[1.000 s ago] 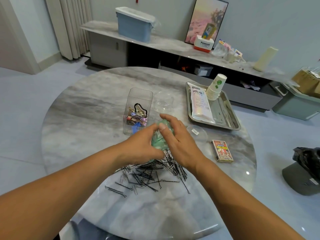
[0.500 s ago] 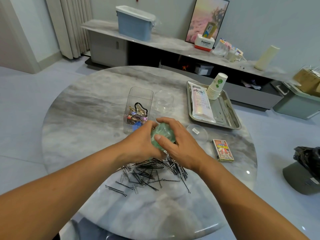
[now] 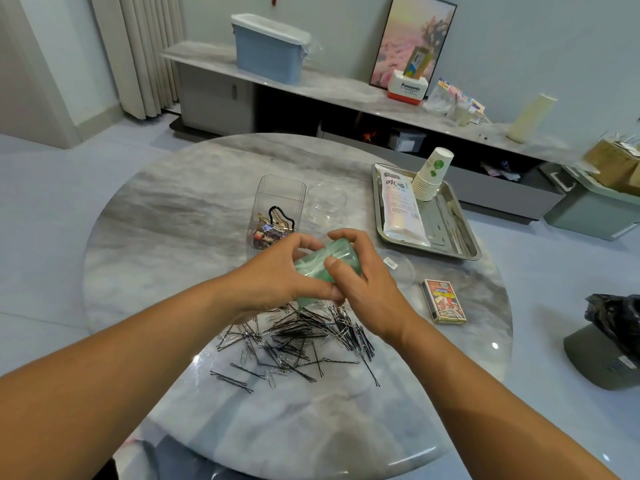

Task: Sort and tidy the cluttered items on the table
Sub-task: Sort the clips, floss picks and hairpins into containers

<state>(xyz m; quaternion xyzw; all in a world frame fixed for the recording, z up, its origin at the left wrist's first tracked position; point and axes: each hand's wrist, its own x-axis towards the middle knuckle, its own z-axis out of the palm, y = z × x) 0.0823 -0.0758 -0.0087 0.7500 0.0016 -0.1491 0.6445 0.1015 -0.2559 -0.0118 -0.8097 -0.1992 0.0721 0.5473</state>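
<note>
A loose heap of black hairpins [image 3: 298, 341], mixed with a few silver paper clips, is spread across the near half of the round marble table [image 3: 166, 216], just inside its near edge. Directly above the far side of that heap, a translucent green pouch [image 3: 325, 265] is held off the tabletop between both hands. It is gripped from the left by the left hand [image 3: 277, 275], whose fingers are curled over its top and whose thumb is pressed under its lower end. It is gripped from the right by the right hand [image 3: 363, 271], with the thumb laid across its face and the fingers wrapped round its far side. Near the right edge of the table, a small card box [image 3: 444, 301] is seen lying flat, and a clear round lid [image 3: 398, 268] rests between it and the hands. Towards the table's centre, just beyond the hands, a tall clear container [image 3: 277, 209] holding coloured clips stands upright, with a low clear round tub [image 3: 327, 204] beside it on the right. At the far right edge, a steel tray [image 3: 464, 237] carries a white packet [image 3: 401, 206] and a tilted stack of paper cups [image 3: 433, 174].
</note>
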